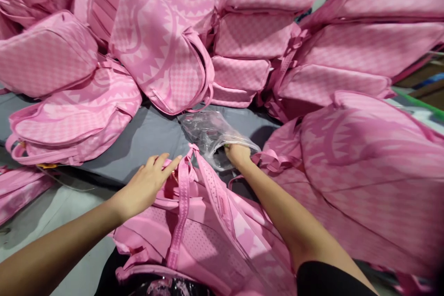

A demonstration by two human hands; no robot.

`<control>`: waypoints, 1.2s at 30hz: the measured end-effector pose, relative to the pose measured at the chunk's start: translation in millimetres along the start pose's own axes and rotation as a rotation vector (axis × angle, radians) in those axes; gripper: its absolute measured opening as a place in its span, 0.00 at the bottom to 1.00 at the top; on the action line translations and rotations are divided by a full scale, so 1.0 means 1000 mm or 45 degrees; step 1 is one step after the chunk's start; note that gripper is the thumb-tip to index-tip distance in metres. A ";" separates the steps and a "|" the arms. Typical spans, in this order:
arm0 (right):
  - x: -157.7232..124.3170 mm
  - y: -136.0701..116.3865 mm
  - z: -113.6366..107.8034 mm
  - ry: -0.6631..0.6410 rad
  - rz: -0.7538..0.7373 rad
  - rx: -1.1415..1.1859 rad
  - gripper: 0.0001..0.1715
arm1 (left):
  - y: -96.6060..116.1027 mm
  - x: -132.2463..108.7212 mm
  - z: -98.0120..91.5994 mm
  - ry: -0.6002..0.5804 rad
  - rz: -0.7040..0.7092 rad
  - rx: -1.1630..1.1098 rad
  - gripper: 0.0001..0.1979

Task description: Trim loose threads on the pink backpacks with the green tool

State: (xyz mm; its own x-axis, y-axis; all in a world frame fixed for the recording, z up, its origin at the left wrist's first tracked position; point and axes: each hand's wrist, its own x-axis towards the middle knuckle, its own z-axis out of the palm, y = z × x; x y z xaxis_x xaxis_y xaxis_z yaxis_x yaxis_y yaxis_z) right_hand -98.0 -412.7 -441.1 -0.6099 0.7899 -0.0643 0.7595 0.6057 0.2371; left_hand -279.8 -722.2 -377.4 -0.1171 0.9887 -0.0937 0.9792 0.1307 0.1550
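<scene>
A pink backpack (pixel 197 231) stands in front of my body, its perforated back and shoulder straps facing me. My left hand (pixel 147 187) lies at its top edge with the fingers stretched out, touching the fabric near the top loop. Beyond the backpack, a clear plastic bag (pixel 208 127) lies on the grey surface with its mouth towards me. My right hand (pixel 239 155) is at the mouth of that bag, its fingers curled inward. What those fingers hold, if anything, is hidden.
Pink checked backpacks are stacked at the back (pixel 253 32) and right. A large backpack (pixel 374 157) stands close to my right arm. Another backpack (pixel 76 115) lies on its side at the left, on the grey padded surface (pixel 156 134). Black glossy plastic (pixel 166 286) shows at the bottom.
</scene>
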 end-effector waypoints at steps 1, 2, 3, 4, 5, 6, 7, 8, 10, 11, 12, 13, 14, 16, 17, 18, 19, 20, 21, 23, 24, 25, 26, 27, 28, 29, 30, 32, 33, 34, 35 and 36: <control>0.001 0.001 0.000 -0.013 0.010 0.007 0.21 | -0.001 0.000 0.001 0.003 0.002 -0.004 0.48; 0.001 0.002 0.001 -0.024 0.009 0.014 0.21 | -0.002 0.001 0.002 0.012 0.004 -0.005 0.47; 0.000 0.003 0.000 -0.031 -0.002 0.022 0.20 | -0.003 0.001 0.003 0.022 0.007 -0.002 0.47; -0.001 0.003 -0.001 -0.031 -0.021 0.029 0.21 | -0.004 0.001 0.004 0.031 0.010 0.003 0.46; -0.004 0.003 -0.001 -0.026 -0.047 0.036 0.21 | -0.004 0.002 0.005 0.037 0.015 0.007 0.46; -0.006 0.002 -0.003 -0.018 -0.076 0.042 0.21 | -0.005 0.002 0.006 0.044 0.021 0.009 0.45; -0.010 0.001 -0.004 -0.010 -0.105 0.048 0.20 | -0.005 0.002 0.006 0.050 0.030 0.007 0.45; -0.013 0.000 -0.005 -0.005 -0.134 0.055 0.21 | -0.005 0.002 0.006 0.055 0.039 0.003 0.44; -0.019 -0.003 -0.007 -0.002 -0.190 0.074 0.22 | -0.005 0.002 0.005 0.056 0.049 0.001 0.43; -0.022 -0.004 -0.008 -0.004 -0.212 0.085 0.23 | -0.006 0.002 0.004 0.052 0.049 0.001 0.43; -0.025 -0.005 -0.009 -0.008 -0.228 0.097 0.24 | -0.006 0.002 0.004 0.046 0.049 0.002 0.43; -0.028 -0.006 -0.010 -0.015 -0.236 0.109 0.24 | -0.007 0.002 0.004 0.041 0.050 0.001 0.43; -0.031 -0.007 -0.012 -0.021 -0.234 0.122 0.24 | -0.008 0.003 0.004 0.039 0.053 -0.002 0.43; -0.039 -0.009 -0.018 -0.028 -0.204 0.150 0.22 | -0.009 0.003 0.004 0.042 0.059 -0.006 0.44; -0.043 -0.008 -0.022 -0.024 -0.179 0.168 0.22 | -0.010 0.002 0.004 0.042 0.062 -0.007 0.44; -0.049 -0.008 -0.027 -0.015 -0.149 0.188 0.20 | -0.009 0.002 0.003 0.043 0.063 -0.007 0.44; -0.055 -0.005 -0.033 0.002 -0.114 0.212 0.19 | -0.007 0.001 0.002 0.046 0.060 -0.006 0.45; -0.062 -0.002 -0.040 0.023 -0.076 0.241 0.17 | -0.003 0.000 0.000 0.047 0.059 -0.004 0.45; -0.069 0.003 -0.046 0.046 -0.035 0.268 0.16 | 0.002 0.000 -0.003 0.047 0.064 0.003 0.46; -0.087 0.017 -0.061 0.106 0.056 0.316 0.16 | 0.015 0.002 -0.010 0.052 0.094 0.029 0.46; -0.097 0.024 -0.069 0.179 0.109 0.398 0.17 | 0.022 0.005 -0.013 0.055 0.117 0.045 0.46; -0.108 0.030 -0.076 0.283 0.162 0.539 0.17 | 0.029 0.008 -0.015 0.058 0.138 0.060 0.47; -0.120 0.034 -0.084 0.404 0.211 0.736 0.16 | 0.033 0.013 -0.016 0.062 0.149 0.070 0.47; -0.132 0.037 -0.091 0.518 0.246 0.971 0.15 | 0.036 0.018 -0.016 0.061 0.156 0.068 0.47; -0.145 0.037 -0.097 0.604 0.263 1.212 0.15 | 0.037 0.023 -0.014 0.056 0.160 0.050 0.47; -0.157 0.034 -0.103 0.644 0.259 1.418 0.14 | 0.037 0.028 -0.012 0.051 0.163 0.014 0.46; -0.168 0.028 -0.107 0.645 0.235 1.553 0.14 | 0.035 0.031 -0.009 0.060 0.173 -0.046 0.44; -0.185 0.013 -0.115 0.609 0.129 1.649 0.12 | 0.031 0.030 -0.007 0.195 0.219 -0.239 0.36; -0.192 0.004 -0.118 0.595 0.045 1.636 0.10 | 0.030 0.025 -0.008 0.329 0.234 -0.344 0.32; -0.197 -0.005 -0.120 0.584 -0.053 1.606 0.08 | 0.032 0.019 -0.010 0.480 0.246 -0.435 0.28; -0.202 -0.013 -0.122 0.564 -0.161 1.574 0.07 | 0.036 0.010 -0.013 0.618 0.270 -0.513 0.27; -0.205 -0.022 -0.124 0.533 -0.270 1.557 0.06 | 0.041 0.001 -0.016 0.713 0.306 -0.584 0.25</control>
State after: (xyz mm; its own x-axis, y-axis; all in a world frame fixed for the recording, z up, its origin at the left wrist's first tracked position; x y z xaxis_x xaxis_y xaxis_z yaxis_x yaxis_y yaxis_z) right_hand -17.8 -599.6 -313.3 -0.5975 0.7138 0.3653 0.2189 0.5835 -0.7821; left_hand -242.1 -714.3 -355.4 -0.0956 0.8676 0.4880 0.8359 -0.1962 0.5125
